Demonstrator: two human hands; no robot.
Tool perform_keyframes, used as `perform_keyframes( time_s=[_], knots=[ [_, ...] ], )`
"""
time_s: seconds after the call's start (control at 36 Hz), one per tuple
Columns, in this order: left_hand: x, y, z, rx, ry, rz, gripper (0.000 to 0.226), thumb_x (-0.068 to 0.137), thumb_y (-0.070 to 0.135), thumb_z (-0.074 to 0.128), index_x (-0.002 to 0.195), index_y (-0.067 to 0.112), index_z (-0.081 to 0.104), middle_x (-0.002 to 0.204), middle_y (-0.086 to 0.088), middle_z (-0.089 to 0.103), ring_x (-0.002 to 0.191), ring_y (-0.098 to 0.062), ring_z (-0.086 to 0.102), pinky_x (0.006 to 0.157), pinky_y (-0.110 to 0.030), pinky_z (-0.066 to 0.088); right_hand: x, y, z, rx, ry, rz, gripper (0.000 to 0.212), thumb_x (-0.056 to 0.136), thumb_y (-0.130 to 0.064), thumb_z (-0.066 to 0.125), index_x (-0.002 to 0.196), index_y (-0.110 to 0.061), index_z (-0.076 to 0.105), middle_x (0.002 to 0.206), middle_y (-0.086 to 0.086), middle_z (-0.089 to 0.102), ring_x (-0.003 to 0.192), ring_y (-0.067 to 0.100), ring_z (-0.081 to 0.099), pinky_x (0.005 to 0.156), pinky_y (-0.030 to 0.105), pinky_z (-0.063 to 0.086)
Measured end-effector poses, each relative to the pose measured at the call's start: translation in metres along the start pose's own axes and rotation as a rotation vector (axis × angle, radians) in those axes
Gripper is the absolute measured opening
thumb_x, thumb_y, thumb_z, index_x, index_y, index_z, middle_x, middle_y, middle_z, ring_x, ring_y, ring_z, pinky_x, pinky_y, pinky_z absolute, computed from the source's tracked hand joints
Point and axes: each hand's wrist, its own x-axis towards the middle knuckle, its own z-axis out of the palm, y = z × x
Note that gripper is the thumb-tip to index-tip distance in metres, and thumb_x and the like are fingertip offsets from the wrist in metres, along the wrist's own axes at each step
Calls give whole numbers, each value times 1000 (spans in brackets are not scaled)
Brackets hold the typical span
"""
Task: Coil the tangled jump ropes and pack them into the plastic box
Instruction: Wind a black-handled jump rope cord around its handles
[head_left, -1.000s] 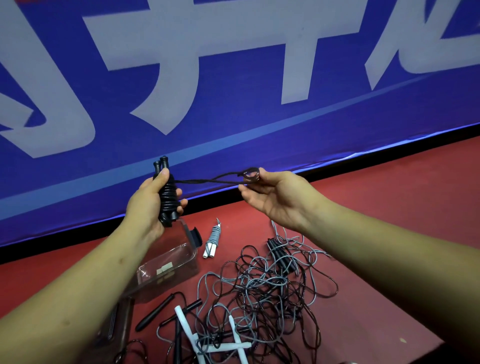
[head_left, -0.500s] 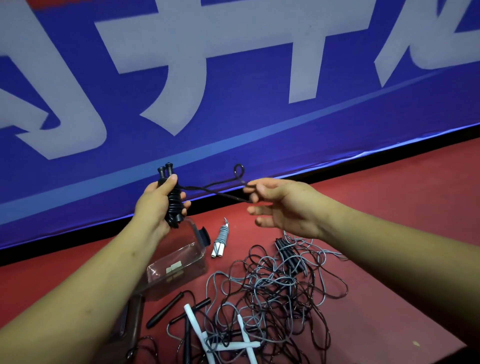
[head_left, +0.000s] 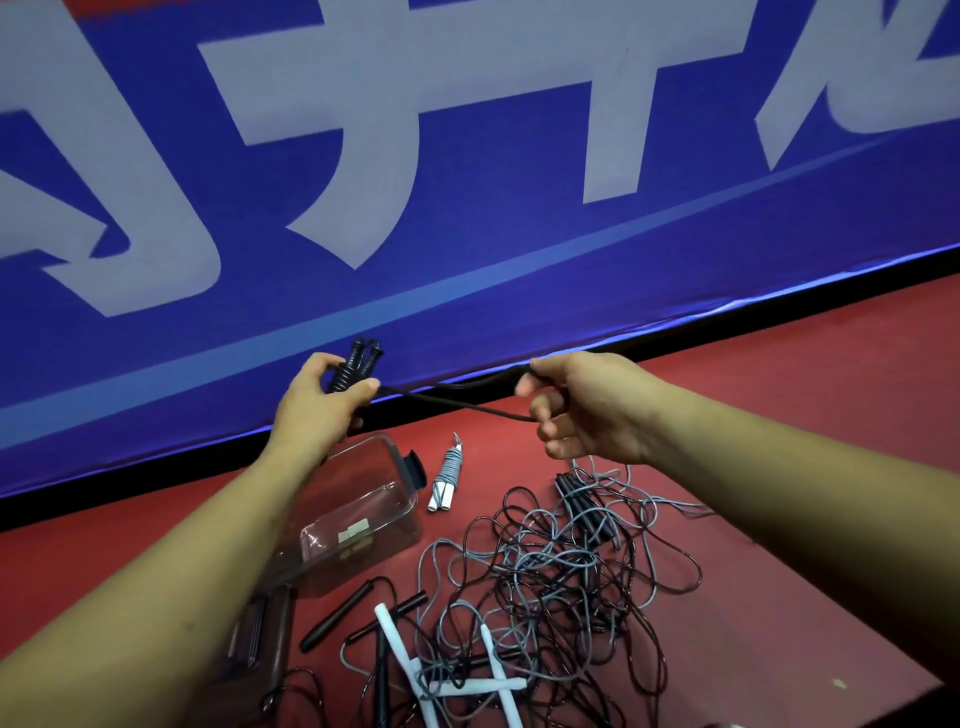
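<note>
Your left hand (head_left: 317, 405) grips the coiled black jump rope (head_left: 353, 366) above the plastic box (head_left: 363, 514); your right hand (head_left: 582, 405) pinches its loose end. Tangled ropes (head_left: 561, 571) lie on the red floor (head_left: 779, 415).

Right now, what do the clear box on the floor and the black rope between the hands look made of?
Box: clear rigid plastic, glossy; the red floor shows through its walls. Rope, from left hand to right hand: matte black, probably rubber or PVC; it bends smoothly, exact material unclear.
</note>
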Motion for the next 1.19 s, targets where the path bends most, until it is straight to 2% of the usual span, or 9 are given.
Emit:
perform_keyframes(
  time_s=[0.08, 0.25, 0.5, 0.58, 0.67, 0.81, 0.97, 1.11, 1.19],
  knots=[
    [-1, 2, -5, 1, 0, 20, 20, 88, 30, 71, 90, 34, 52, 84, -2, 70, 65, -22, 65, 59, -28, 44, 0, 3, -2, -44, 15, 89, 32, 101, -26, 40, 76, -13, 57, 50, -2, 44, 42, 14, 51, 48, 23, 48],
    [-1, 9, -4, -35, -18, 59, 22, 87, 29, 72, 100, 29, 54, 82, -3, 70, 60, -22, 62, 64, -33, 48, -2, 7, -6, -313, 22, 32, 21, 98, -18, 50, 107, -14, 69, 49, -1, 39, 42, 15, 44, 46, 22, 43],
    [5, -1, -7, 118, -16, 76, 28, 82, 32, 77, 87, 36, 50, 84, -10, 68, 75, -35, 68, 69, -41, 50, -12, 4, 15, -818, -151, -182, 35, 81, -44, 77, 76, -11, 67, 60, 1, 40, 46, 9, 42, 45, 19, 43],
    [6, 2, -5, 180, -20, 99, 28, 82, 31, 77, 93, 32, 51, 81, -8, 67, 78, -36, 65, 65, -36, 46, -12, 5, 20, -930, -149, -247, 35, 90, -38, 69, 69, -11, 59, 59, 4, 38, 37, 5, 35, 41, 14, 38],
    [2, 2, -4, 358, -46, 135, 29, 84, 30, 76, 99, 25, 52, 75, 0, 61, 69, -25, 57, 59, -30, 39, -14, 2, 23, -973, -97, -284, 38, 99, -37, 55, 74, -9, 61, 58, 4, 52, 41, 6, 47, 43, 14, 40],
    [-7, -8, 2, 845, -88, 267, 34, 90, 35, 67, 119, 28, 50, 101, -5, 67, 93, -31, 58, 70, -34, 39, -17, -6, 26, -980, -88, -288, 37, 102, -28, 50, 73, -13, 66, 64, 7, 54, 56, 21, 44, 54, 28, 38],
    [-13, -10, 19, 994, -159, 339, 37, 93, 42, 59, 127, 35, 47, 107, -2, 68, 99, -29, 62, 69, -33, 43, -23, -10, 32, -873, -224, -208, 40, 95, -41, 60, 88, -3, 71, 51, 3, 33, 43, 17, 26, 44, 25, 23],
    [-32, -2, 34, 1029, -418, 430, 41, 81, 51, 63, 119, 42, 54, 106, 10, 69, 105, -21, 64, 78, -30, 51, -10, -7, 32, -634, -17, -360, 31, 94, -28, 64, 78, -1, 70, 50, 7, 32, 42, 16, 24, 43, 22, 21],
    [-53, 10, 48, 1051, -568, 522, 57, 70, 74, 65, 116, 40, 57, 96, 11, 69, 97, -16, 64, 76, -29, 49, 0, -7, 17, -496, 168, -349, 28, 94, -24, 63, 73, -5, 67, 44, 2, 31, 36, 15, 23, 42, 19, 19]
  ],
)
